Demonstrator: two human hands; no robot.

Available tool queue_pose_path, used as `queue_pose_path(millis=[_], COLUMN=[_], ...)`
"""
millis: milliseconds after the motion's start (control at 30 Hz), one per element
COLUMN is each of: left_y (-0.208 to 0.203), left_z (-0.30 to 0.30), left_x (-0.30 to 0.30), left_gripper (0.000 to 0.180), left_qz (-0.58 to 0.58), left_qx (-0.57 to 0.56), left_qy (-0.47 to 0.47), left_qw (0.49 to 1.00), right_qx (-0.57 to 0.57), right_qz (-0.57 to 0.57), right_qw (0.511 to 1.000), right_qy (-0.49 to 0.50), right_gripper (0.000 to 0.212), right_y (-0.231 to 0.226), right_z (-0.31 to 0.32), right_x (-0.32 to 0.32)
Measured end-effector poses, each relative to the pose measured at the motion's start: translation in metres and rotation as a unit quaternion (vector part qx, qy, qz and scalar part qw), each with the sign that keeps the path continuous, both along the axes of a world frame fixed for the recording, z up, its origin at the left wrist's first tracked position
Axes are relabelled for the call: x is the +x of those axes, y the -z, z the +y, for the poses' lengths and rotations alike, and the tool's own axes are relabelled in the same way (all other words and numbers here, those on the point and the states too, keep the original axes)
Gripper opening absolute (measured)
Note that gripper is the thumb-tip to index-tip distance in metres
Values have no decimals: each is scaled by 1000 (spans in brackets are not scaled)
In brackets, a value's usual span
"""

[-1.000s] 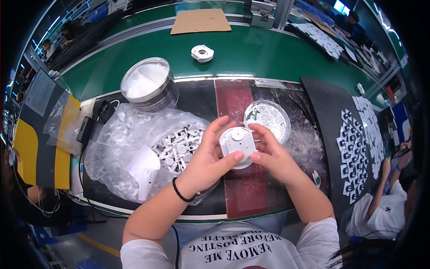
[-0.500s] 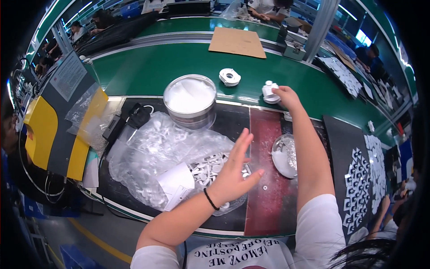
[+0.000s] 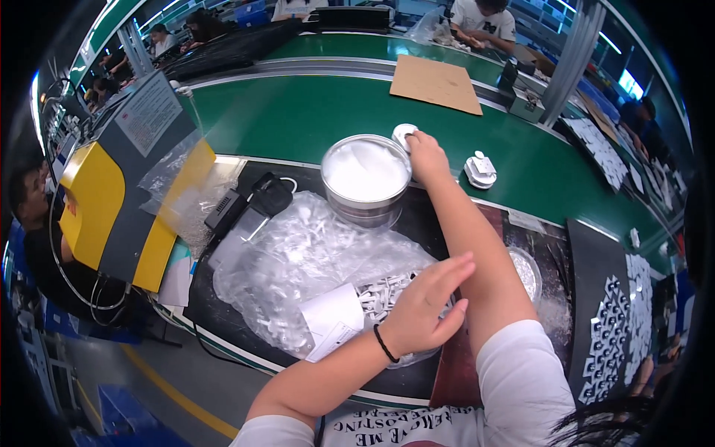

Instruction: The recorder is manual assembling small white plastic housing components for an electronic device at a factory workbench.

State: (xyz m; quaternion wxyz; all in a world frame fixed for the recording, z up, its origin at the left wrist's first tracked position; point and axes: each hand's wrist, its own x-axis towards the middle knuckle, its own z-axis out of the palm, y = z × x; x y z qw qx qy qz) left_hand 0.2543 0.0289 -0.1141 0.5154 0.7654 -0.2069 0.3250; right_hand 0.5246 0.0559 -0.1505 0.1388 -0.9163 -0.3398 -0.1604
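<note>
now a round white part [image 3: 404, 134] is showing toward the far side of the green desk [image 3: 290, 112], just beyond the round tub [image 3: 365, 205], and the right hand [image 3: 430, 159] is pinching it by its right side; whether it is being lifted, i cannot tell. the left hand [image 3: 424, 313] is hovering empty near the desk's near edge, fingers extended, close beside the right forearm. half a second ago the right hand was holding the stepped white part [image 3: 481, 173]; that piece is now standing alone farther right, so the handling seems to be passing from one piece to the other.

across the desk, a yellow-and-grey machine [image 3: 89, 205] is standing at the left edge, a black adapter [image 3: 272, 194] is lying to its right, and a clear plastic bag [image 3: 290, 246] is spreading toward the near edge, small white parts [image 3: 380, 296] spilling into view at its right end. a shallow dish [image 3: 526, 274] is sitting partly behind the forearm, and rows of small pieces [image 3: 605, 339] are covering a black board [image 3: 585, 257] at the right edge.

around the room, a person in dark clothes [image 3: 48, 261] is sitting at far left, a cardboard sheet [image 3: 439, 83] is lying along the desk's far edge, and a co-worker in white [image 3: 484, 26] is working beyond it.
</note>
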Motion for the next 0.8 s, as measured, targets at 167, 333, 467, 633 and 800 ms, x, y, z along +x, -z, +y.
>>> queue_pose_path(millis=[167, 333, 467, 633, 800], left_y=[3, 22, 18, -1, 10], left_z=[-1, -5, -12, -18, -20], left_x=[-4, 6, -3, -5, -10], left_gripper=[50, 68, 79, 60, 65], left_qz=[32, 44, 51, 60, 102], left_qx=[-53, -249, -157, -4, -13], left_qy=[-11, -45, 45, 145, 144], left_qw=[998, 966, 985, 988, 984], right_qx=[123, 288, 457, 437, 202], right_qz=[97, 395, 657, 709, 293], right_qw=[981, 859, 572, 536, 931], right_qy=[-115, -150, -181, -140, -85], right_gripper=[31, 34, 53, 46, 33], right_y=[-51, -98, -83, -56, -68], right_z=[-34, -136, -194, -242, -309], right_x=[-42, -135, -214, -253, -297])
